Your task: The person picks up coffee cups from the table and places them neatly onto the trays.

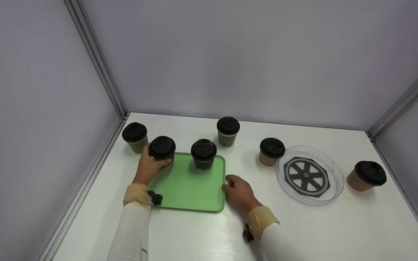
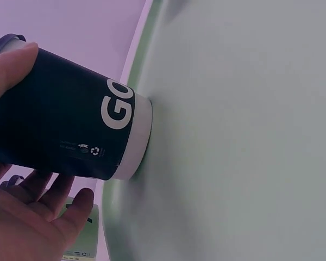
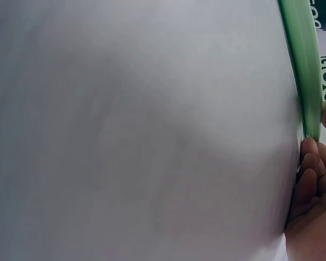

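On my feed, I judge the loading of the green tray (image 1: 191, 192) to be partway along. Taking clock positions from the tray's middle, 1 dark cup (image 1: 204, 156) stands upright on it toward 1 o'clock. A 2nd dark cup (image 1: 162, 146) is at the 11 o'clock corner, not yet let go; I can't tell whether its base bears fully on the tray. My left-side view has the left hand (image 1: 148, 168) with thumb and fingers wrapped round that cup. The right hand (image 1: 241, 192) pinches the tray's rim at 3 o'clock, fingers curled.

Off the tray, untouched, I count 4 more: a green cup (image 1: 136, 139) at 10 o'clock, another green cup (image 1: 228, 134) at 1 o'clock, a brown cup (image 1: 270, 154) at 2 o'clock and another brown cup (image 1: 365, 177) at 3 o'clock.

Between the brown cups sits a clear round dish (image 1: 334, 181), a dark spoked disc (image 1: 306, 174) showing within its outline. The white table (image 1: 194, 235) shines toward 6 o'clock. Plain grey walls (image 1: 230, 54) enclose it at 9, 12 and 3 o'clock, with metal posts (image 1: 94, 54) in the far corners.
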`<move>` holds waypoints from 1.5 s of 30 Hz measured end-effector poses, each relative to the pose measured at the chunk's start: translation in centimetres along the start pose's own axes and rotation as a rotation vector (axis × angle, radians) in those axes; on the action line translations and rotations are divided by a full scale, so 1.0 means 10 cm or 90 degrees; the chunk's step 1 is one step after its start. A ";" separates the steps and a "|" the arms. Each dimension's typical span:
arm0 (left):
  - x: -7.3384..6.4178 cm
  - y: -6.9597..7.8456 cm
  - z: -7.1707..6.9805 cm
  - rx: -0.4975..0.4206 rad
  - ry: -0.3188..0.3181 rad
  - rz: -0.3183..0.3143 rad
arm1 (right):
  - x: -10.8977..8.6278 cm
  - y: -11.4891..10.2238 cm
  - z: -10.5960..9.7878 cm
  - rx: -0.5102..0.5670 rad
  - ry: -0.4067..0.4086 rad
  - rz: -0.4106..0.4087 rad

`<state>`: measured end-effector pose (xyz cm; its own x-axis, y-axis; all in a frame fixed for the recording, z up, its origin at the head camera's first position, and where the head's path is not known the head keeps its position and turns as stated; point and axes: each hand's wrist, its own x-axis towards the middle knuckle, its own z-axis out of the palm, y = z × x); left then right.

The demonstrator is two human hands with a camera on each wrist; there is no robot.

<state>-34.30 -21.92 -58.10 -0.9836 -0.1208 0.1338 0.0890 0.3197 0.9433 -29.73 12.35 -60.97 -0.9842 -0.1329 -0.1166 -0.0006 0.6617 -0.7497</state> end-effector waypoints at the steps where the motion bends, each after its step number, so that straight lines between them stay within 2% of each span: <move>1: 0.00 0.01 0.00 0.003 0.003 -0.001 | 0.00 0.00 0.00 -0.002 0.001 0.001; 17: 0.04 0.05 0.00 0.001 -0.005 -0.045 | 0.01 0.04 0.02 0.007 0.007 0.005; 40: 0.02 0.00 0.00 0.009 0.013 -0.047 | 0.02 0.03 0.04 0.002 0.001 -0.010; 45: 0.00 0.02 0.01 0.001 0.002 -0.051 | 0.03 0.03 0.03 -0.004 -0.002 -0.004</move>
<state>-34.33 -21.75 -57.99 -0.9870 -0.1496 0.0589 0.0098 0.3097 0.9508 -29.94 12.29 -61.45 -0.9835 -0.1397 -0.1145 -0.0075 0.6650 -0.7468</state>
